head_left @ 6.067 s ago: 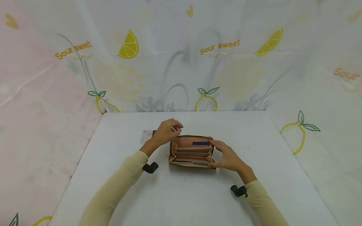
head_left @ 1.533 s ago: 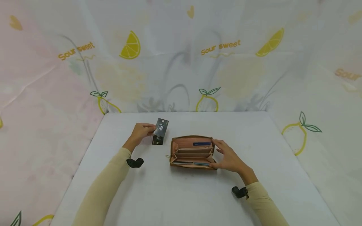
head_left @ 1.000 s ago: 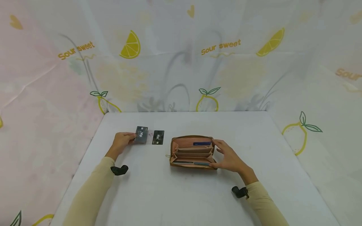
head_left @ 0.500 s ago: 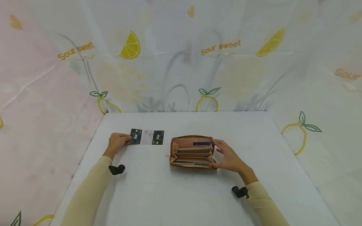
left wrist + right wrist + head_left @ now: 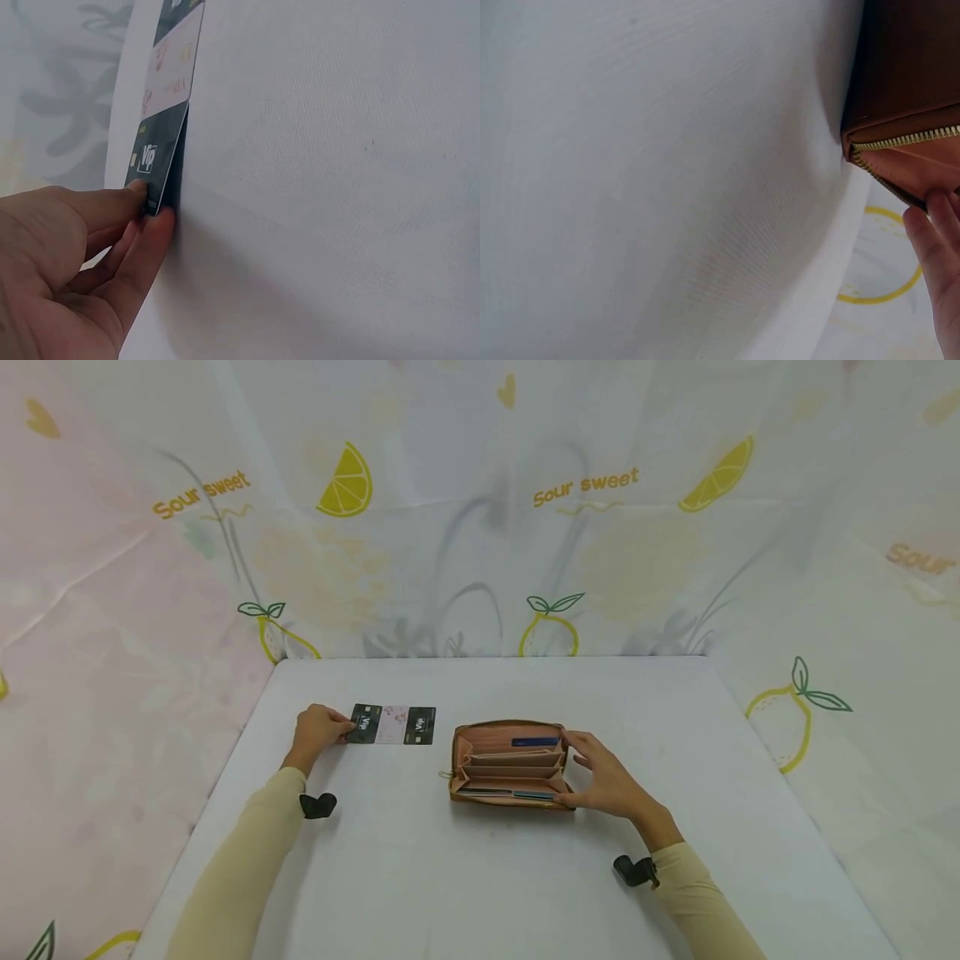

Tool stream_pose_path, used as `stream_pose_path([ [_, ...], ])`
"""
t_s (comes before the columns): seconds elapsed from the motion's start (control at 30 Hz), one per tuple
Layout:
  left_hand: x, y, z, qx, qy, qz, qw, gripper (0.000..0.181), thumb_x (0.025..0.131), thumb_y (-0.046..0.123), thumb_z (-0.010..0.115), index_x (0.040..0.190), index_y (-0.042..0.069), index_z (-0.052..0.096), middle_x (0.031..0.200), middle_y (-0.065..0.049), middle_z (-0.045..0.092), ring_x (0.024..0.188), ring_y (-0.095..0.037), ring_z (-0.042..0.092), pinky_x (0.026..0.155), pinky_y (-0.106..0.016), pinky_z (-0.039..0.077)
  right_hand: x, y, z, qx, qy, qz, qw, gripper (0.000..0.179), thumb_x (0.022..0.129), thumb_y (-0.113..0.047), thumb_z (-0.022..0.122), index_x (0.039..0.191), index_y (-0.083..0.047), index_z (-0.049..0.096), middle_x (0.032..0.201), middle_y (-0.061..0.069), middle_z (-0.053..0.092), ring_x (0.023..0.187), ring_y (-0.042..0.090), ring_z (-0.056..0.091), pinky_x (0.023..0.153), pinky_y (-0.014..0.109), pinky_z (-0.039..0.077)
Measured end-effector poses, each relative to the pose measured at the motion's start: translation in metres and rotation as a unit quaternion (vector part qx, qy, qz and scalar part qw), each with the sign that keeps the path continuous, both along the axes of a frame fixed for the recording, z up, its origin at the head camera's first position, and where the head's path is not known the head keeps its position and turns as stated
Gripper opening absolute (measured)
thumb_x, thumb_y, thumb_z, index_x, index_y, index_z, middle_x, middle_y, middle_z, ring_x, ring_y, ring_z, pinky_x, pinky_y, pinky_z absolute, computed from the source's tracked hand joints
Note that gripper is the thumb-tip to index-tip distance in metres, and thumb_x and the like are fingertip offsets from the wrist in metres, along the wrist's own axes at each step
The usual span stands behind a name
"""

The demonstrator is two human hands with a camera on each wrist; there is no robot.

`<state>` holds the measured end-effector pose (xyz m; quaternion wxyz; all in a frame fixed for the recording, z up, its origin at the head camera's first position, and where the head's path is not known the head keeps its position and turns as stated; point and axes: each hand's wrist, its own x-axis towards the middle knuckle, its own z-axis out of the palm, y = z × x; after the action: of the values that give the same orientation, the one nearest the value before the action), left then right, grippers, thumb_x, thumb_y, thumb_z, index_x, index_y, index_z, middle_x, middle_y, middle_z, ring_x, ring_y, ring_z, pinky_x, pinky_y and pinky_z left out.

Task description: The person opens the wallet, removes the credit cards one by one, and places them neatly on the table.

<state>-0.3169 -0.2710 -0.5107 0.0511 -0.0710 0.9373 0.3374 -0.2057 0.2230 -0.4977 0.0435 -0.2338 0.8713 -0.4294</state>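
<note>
My left hand (image 5: 313, 731) pinches the near left corner of a black "Vip" card (image 5: 365, 723) at the left of a row. In the left wrist view the thumb lies on top of this card (image 5: 156, 154), with a finger under its edge, which is tilted up slightly from the table. A pale patterned card (image 5: 393, 725) and another black Vip card (image 5: 420, 726) continue the row. My right hand (image 5: 603, 777) grips the right end of an unzipped brown wallet (image 5: 487, 802), thumb at the front edge, fingers at the back, holding its mouth apart.
Inside the wallet, a blue card (image 5: 536, 742) shows at the back and several card edges (image 5: 534, 795) at the front. A zip pull (image 5: 446, 774) sticks out left. Everything stands on a white table (image 5: 465, 885), before a lemon-print cloth backdrop (image 5: 450, 527).
The left hand has brought a black Vip card from over the row down to its left end, then shifted it slightly right against the pale card. The right hand stays on the wallet.
</note>
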Motion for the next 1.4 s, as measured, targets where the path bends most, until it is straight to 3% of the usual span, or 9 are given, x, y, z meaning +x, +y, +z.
stream_pose_path([
  [0.17, 0.0, 0.005, 0.003, -0.062, 0.004, -0.006, 0.9981, 0.024, 0.086, 0.014, 0.074, 0.093, -0.009, 0.072, 0.079, -0.016, 0.07, 0.067, -0.02, 0.062, 0.059, -0.03, 0.047, 0.001, 0.0, -0.001, 0.002, 0.002, 0.001, 1.0, 0.107, 0.07, -0.029, 0.089, 0.154, -0.008, 0.026, 0.147, 0.012, 0.034, 0.137, 0.034, 0.035, 0.104, 0.046, 0.04],
  [0.37, -0.002, 0.016, 0.009, -0.152, 0.02, -0.043, 0.9872, 0.022, 0.085, 0.013, 0.073, 0.086, -0.01, 0.07, 0.084, -0.022, 0.069, 0.075, -0.031, 0.063, 0.067, -0.043, 0.052, 0.0, 0.001, -0.001, 0.004, 0.011, 0.005, 0.9999, 0.108, 0.07, -0.03, 0.089, 0.154, -0.007, 0.025, 0.148, 0.012, 0.034, 0.138, 0.033, 0.034, 0.104, 0.045, 0.04],
  [0.6, -0.004, 0.028, 0.015, -0.196, 0.019, -0.052, 0.9791, 0.016, 0.082, 0.006, 0.075, 0.084, -0.008, 0.069, 0.083, -0.022, 0.069, 0.071, -0.031, 0.066, 0.063, -0.041, 0.054, 0.0, 0.002, -0.001, 0.005, 0.014, 0.004, 0.9999, 0.107, 0.07, -0.03, 0.089, 0.153, -0.006, 0.025, 0.148, 0.012, 0.034, 0.137, 0.033, 0.035, 0.104, 0.044, 0.04],
  [0.87, -0.003, 0.026, 0.012, -0.176, 0.022, -0.052, 0.9827, 0.019, 0.085, 0.008, 0.07, 0.088, -0.01, 0.069, 0.084, -0.022, 0.069, 0.071, -0.03, 0.064, 0.062, -0.04, 0.054, -0.001, 0.002, -0.001, 0.006, 0.002, 0.003, 1.0, 0.107, 0.071, -0.03, 0.089, 0.154, -0.006, 0.025, 0.148, 0.013, 0.033, 0.138, 0.034, 0.034, 0.105, 0.045, 0.039],
  [0.97, -0.002, 0.034, 0.016, -0.164, 0.047, -0.058, 0.9836, 0.021, 0.089, 0.009, 0.065, 0.094, -0.011, 0.069, 0.09, -0.024, 0.069, 0.075, -0.032, 0.065, 0.064, -0.041, 0.055, -0.001, 0.002, 0.0, 0.009, 0.0, 0.004, 1.0, 0.108, 0.071, -0.031, 0.089, 0.154, -0.006, 0.025, 0.148, 0.014, 0.033, 0.137, 0.035, 0.035, 0.104, 0.045, 0.039],
  [1.1, -0.001, 0.061, 0.029, -0.118, 0.116, -0.081, 0.9829, 0.02, 0.092, 0.008, 0.061, 0.101, -0.009, 0.07, 0.096, -0.023, 0.069, 0.084, -0.034, 0.065, 0.072, -0.046, 0.054, 0.0, 0.002, 0.0, 0.008, 0.001, 0.002, 1.0, 0.108, 0.07, -0.03, 0.089, 0.153, -0.006, 0.025, 0.148, 0.014, 0.033, 0.137, 0.034, 0.036, 0.104, 0.045, 0.04],
  [1.27, -0.002, 0.101, 0.05, -0.047, 0.206, -0.125, 0.9695, 0.016, 0.09, 0.007, 0.064, 0.099, -0.004, 0.072, 0.092, -0.017, 0.07, 0.085, -0.031, 0.065, 0.075, -0.046, 0.053, 0.0, 0.002, -0.001, 0.005, 0.002, 0.003, 1.0, 0.107, 0.07, -0.03, 0.089, 0.153, -0.006, 0.026, 0.148, 0.013, 0.033, 0.137, 0.035, 0.036, 0.104, 0.045, 0.04],
  [1.4, -0.002, 0.134, 0.068, -0.003, 0.235, -0.165, 0.9579, 0.015, 0.089, 0.007, 0.067, 0.1, -0.001, 0.073, 0.093, -0.015, 0.071, 0.085, -0.029, 0.067, 0.075, -0.045, 0.053, 0.001, 0.001, -0.001, 0.004, 0.0, 0.0, 1.0, 0.107, 0.071, -0.031, 0.089, 0.153, -0.006, 0.026, 0.149, 0.013, 0.032, 0.136, 0.036, 0.036, 0.104, 0.046, 0.04],
])
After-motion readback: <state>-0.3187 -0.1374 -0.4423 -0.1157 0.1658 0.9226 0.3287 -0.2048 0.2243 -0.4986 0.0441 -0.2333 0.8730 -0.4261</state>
